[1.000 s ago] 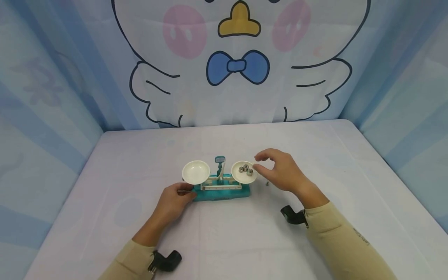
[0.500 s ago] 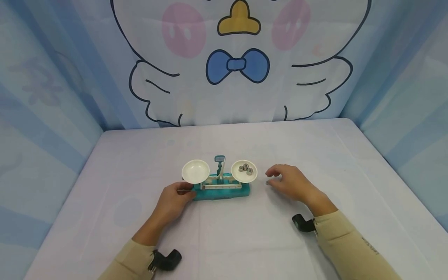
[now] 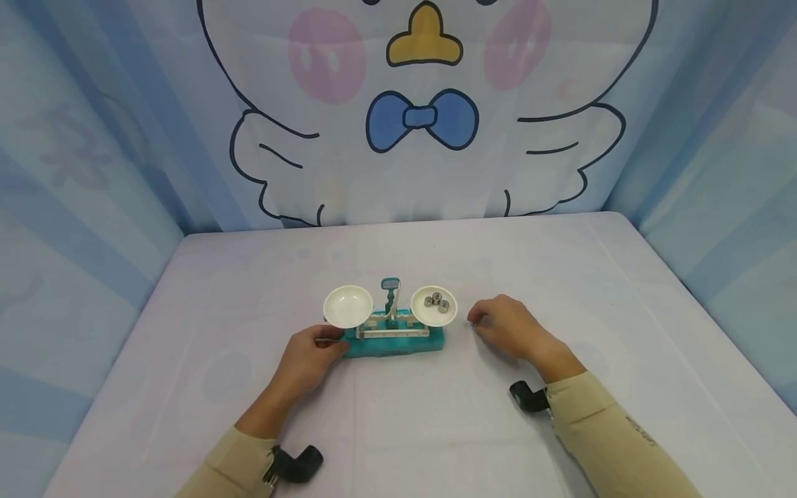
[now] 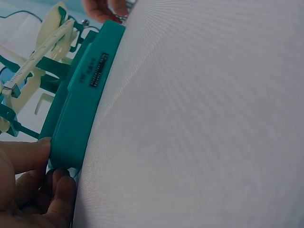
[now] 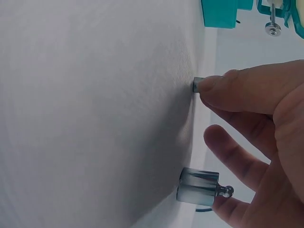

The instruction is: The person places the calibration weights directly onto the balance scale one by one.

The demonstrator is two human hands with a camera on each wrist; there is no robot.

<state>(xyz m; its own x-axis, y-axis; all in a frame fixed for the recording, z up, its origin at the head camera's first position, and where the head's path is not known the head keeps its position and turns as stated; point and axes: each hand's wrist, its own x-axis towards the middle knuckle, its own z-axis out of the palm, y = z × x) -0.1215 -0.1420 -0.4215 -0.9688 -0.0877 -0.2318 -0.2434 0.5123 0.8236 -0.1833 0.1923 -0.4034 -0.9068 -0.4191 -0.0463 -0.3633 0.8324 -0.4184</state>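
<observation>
A small teal balance scale (image 3: 394, 346) stands mid-table with two white pans. My left hand (image 3: 308, 363) grips the left end of its base, thumb (image 4: 26, 156) on one side and curled fingers on the other in the left wrist view. Three small metal weights (image 3: 436, 299) lie in the right pan (image 3: 434, 320); the left pan (image 3: 348, 306) is bare. To the right of the scale, my right hand (image 3: 507, 328) pinches a tiny metal weight (image 5: 196, 84) at the tablecloth. A larger knobbed cylindrical weight (image 5: 198, 186) stands close to its lower fingers, hidden in the head view.
The table has a white cloth (image 3: 398, 429), with curtained sides and a cartoon-printed cloth (image 3: 423, 187) at the back. Black wrist cameras (image 3: 299, 463) stick out from both beige sleeves (image 3: 613, 436), low over the table.
My right hand has come away from the right pan, down to the table, and its fingers have closed on the tiny weight there. The left hand and the scale have stayed put.
</observation>
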